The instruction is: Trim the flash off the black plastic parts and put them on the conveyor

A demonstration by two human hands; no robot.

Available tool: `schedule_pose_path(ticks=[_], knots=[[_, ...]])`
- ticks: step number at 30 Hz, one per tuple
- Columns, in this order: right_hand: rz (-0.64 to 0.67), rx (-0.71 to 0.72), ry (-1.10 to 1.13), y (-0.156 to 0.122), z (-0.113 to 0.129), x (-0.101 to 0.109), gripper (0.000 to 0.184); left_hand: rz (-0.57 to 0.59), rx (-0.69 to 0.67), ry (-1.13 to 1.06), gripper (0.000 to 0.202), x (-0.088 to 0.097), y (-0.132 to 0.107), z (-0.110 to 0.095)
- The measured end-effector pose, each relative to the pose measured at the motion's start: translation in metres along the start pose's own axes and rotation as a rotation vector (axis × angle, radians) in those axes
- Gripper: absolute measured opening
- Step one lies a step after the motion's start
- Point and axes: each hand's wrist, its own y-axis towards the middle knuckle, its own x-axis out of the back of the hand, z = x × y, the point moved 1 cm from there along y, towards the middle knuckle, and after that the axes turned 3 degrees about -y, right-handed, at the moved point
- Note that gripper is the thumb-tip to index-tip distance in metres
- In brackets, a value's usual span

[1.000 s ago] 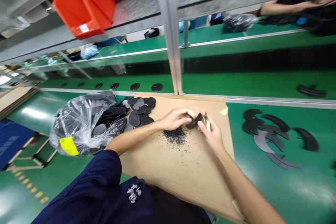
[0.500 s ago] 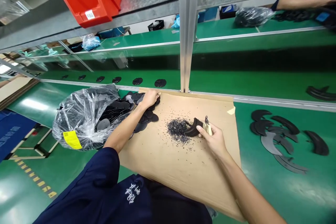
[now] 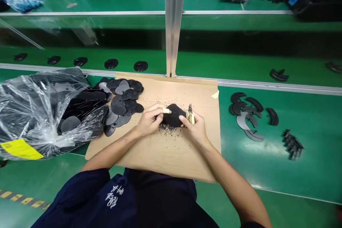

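In the head view my left hand [image 3: 149, 120], a pale cover on one fingertip, pinches a round black disc [image 3: 173, 114] by its left side. My right hand [image 3: 197, 128] is closed around a pair of nippers [image 3: 190, 114] with cream handles, jaws pointing up. Its thumb also presses the right edge of the disc, where a black curved piece seems to lie against it, largely hidden. Small black clippings [image 3: 171, 130] are scattered below on the brown cardboard sheet [image 3: 152, 153]. Many loose black discs [image 3: 125, 99] are heaped left of my hands.
A clear plastic bag [image 3: 53, 114] full of discs stands at the left. Right of the cardboard lie curved black pieces [image 3: 245, 114] and a small cluster of black parts [image 3: 293, 145]. A metal post [image 3: 173, 25] rises ahead; black assemblies [image 3: 140, 66] line the green surface behind.
My left hand has come from the disc heap to the middle with a disc, which now meets my right hand. The view has shifted down and to the right.
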Motion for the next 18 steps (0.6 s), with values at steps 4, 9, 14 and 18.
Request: schedule_pose_path(ticks=[4,9,14,18], knots=[[0.018,0.041,-0.094,0.000,0.003,-0.011,0.046,-0.070,0.094,0.031,0.015,0.003,-0.003,0.007],[0.033,0.106,-0.151,0.003,0.008,-0.024,0.038,-0.055,0.103,0.130,0.031,0.010,-0.005,0.013],[0.014,0.100,-0.185,0.005,0.005,-0.028,0.038,-0.039,0.164,0.141,0.033,0.010,-0.010,0.016],[-0.025,0.091,-0.215,0.004,-0.001,-0.025,0.036,-0.056,0.238,0.087,0.034,0.006,-0.014,0.018]])
